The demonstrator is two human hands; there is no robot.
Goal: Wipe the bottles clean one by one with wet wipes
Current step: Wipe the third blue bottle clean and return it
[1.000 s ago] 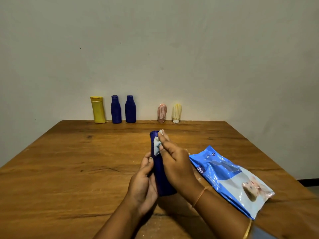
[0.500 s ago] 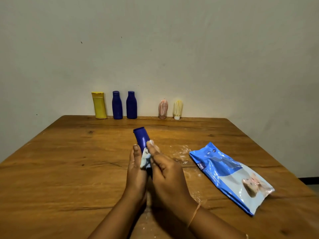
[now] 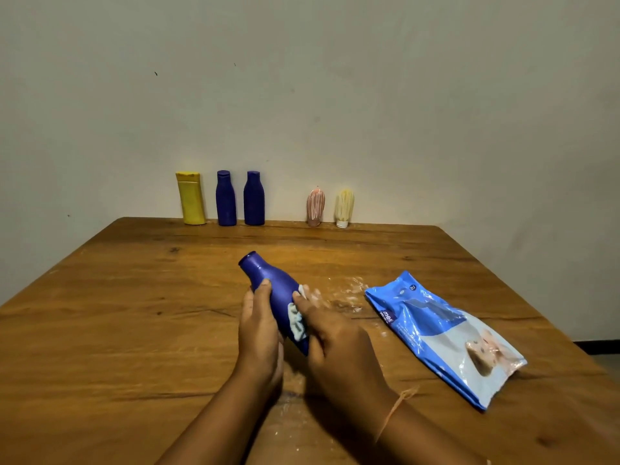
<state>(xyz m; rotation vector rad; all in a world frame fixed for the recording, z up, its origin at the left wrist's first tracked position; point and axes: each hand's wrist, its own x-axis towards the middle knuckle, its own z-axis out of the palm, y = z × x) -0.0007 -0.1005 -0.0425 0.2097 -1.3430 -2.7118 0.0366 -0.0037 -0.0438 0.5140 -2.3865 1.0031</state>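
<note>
Though crumpled, wipe (image 3: 297,322) on glossy bottle (image 3: 270,281)

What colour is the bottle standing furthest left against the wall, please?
That bottle is yellow, cap included, as seen in the head view.

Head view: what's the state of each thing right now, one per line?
Held blue bottle: capped, tilted, gripped by left hand.
Wet wipe: pressed on that bottle by right hand.
Wipes pack: lying flat on table.
Yellow bottle: upright, capped.
Back blue bottles: both upright, capped.
Pink tube, cream tube: standing on end.
</note>
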